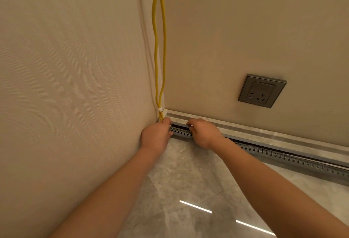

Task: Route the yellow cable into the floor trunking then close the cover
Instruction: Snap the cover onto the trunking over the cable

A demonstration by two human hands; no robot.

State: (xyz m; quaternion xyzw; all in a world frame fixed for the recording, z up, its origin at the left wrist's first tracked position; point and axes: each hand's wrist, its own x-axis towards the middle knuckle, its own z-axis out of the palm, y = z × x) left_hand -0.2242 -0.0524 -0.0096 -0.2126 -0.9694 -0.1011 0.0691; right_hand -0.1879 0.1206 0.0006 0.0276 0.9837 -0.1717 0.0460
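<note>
- Hands at the room corner: left hand curled beside the cable foot, right hand curled at the trunking slot; what either grips, I cannot tell.
- Thin yellow cable hangs doubled down the corner, tied low.
- Perforated grey metal floor trunking lies open along the floor edge.
- Cable looks light and springy; pinch it near the slot.
</note>
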